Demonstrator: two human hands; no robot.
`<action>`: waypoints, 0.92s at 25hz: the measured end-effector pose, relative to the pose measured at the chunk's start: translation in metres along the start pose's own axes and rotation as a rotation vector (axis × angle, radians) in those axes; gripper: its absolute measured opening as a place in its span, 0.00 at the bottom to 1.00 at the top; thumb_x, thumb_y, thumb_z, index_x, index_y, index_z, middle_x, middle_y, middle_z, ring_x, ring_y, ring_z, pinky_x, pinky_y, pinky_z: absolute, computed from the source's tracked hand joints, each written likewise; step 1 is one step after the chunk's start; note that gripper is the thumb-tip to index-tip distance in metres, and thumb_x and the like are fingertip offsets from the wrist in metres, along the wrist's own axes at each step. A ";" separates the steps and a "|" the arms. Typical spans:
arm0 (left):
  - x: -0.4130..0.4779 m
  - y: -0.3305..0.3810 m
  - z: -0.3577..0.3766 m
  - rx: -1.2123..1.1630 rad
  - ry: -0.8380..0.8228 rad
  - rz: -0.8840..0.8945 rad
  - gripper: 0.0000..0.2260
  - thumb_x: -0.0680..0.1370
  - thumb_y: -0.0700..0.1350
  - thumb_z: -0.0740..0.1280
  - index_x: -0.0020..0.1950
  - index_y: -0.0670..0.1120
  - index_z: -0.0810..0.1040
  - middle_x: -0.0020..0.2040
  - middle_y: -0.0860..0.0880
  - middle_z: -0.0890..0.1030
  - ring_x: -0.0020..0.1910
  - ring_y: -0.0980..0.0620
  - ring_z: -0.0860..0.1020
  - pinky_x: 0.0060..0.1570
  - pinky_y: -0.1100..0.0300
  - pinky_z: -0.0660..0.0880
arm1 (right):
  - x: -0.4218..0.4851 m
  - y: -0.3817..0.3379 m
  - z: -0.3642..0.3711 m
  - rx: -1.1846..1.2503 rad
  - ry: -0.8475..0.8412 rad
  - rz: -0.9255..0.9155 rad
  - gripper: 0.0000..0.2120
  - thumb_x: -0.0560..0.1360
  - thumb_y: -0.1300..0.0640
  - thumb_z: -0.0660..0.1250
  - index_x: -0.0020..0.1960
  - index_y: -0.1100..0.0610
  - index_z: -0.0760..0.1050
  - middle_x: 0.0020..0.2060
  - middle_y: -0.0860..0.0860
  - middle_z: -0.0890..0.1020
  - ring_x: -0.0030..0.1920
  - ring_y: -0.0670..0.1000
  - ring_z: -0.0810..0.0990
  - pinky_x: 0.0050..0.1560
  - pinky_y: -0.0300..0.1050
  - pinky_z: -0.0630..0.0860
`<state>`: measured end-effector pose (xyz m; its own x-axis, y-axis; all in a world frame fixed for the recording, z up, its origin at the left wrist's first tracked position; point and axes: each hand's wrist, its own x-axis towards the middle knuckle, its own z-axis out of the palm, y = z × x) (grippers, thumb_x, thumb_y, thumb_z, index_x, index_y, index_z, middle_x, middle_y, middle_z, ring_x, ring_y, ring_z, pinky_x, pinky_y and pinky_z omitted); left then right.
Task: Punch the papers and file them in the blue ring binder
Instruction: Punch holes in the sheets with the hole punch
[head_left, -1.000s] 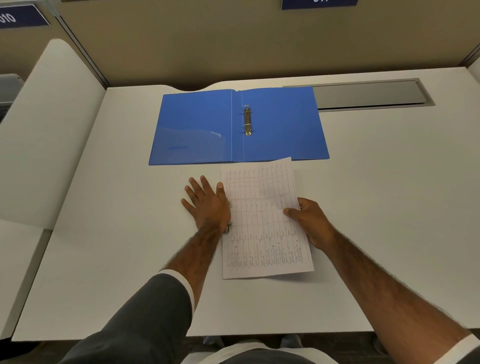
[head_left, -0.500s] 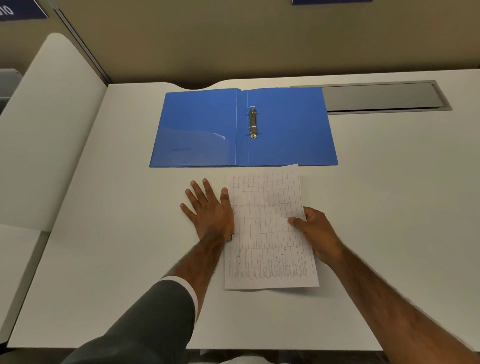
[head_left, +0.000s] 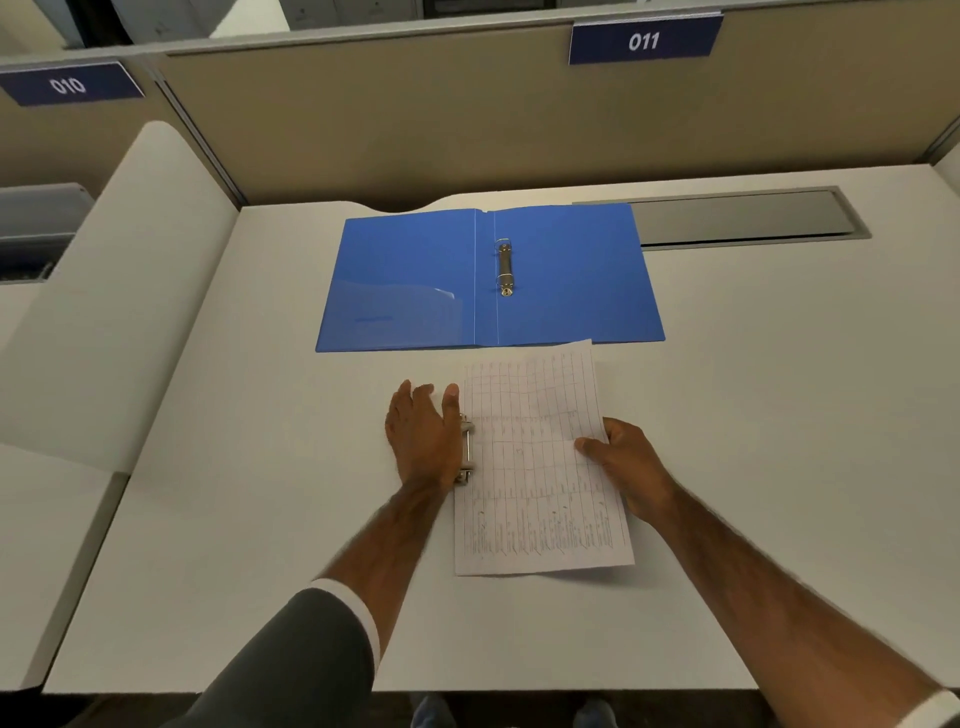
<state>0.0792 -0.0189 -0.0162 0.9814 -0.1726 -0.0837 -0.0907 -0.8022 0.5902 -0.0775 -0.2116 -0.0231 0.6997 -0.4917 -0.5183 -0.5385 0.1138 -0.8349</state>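
Left hand (head_left: 423, 441) flat on hole punch (head_left: 467, 448) at 9 o'clock edge of printed sheet (head_left: 530, 467); right hand (head_left: 626, 467) pinches 3 o'clock edge; blue ring binder (head_left: 571, 270) open at 12 o'clock, ring mechanism (head_left: 505, 267) exposed.

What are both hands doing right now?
Left hand: open, pressing the small silver metal hole punch.
Right hand: pinching the white printed paper sheet.

Office cubicle; numbered partition (head_left: 467, 119), white desk (head_left: 753, 415)

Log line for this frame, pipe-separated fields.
stage: punching | left hand: rests on punch at paper left edge | right hand: pinches paper right edge | blue binder: open, no sheets filed
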 end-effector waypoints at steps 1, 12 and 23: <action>-0.007 -0.001 -0.007 -0.014 0.059 0.003 0.22 0.80 0.61 0.58 0.62 0.45 0.76 0.64 0.46 0.76 0.65 0.46 0.72 0.66 0.49 0.69 | -0.001 0.001 0.000 0.000 -0.003 -0.001 0.12 0.79 0.55 0.66 0.61 0.55 0.78 0.55 0.51 0.85 0.51 0.54 0.86 0.55 0.57 0.82; -0.016 -0.026 -0.047 -0.181 -0.125 -0.151 0.16 0.77 0.54 0.69 0.37 0.44 0.74 0.34 0.51 0.75 0.31 0.56 0.71 0.30 0.63 0.65 | -0.007 0.002 -0.002 0.036 -0.014 0.022 0.12 0.79 0.57 0.66 0.61 0.56 0.78 0.55 0.53 0.85 0.51 0.56 0.85 0.55 0.60 0.82; 0.047 -0.132 -0.143 -0.036 0.081 -0.216 0.18 0.76 0.54 0.70 0.38 0.40 0.79 0.37 0.45 0.80 0.38 0.45 0.76 0.39 0.56 0.66 | -0.007 0.004 -0.003 0.026 -0.010 0.019 0.10 0.78 0.56 0.66 0.59 0.54 0.79 0.54 0.52 0.86 0.50 0.56 0.86 0.54 0.62 0.82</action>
<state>0.1614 0.1609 0.0167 0.9879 0.0480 -0.1473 0.1272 -0.7941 0.5943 -0.0859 -0.2108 -0.0227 0.6943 -0.4807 -0.5356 -0.5393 0.1453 -0.8295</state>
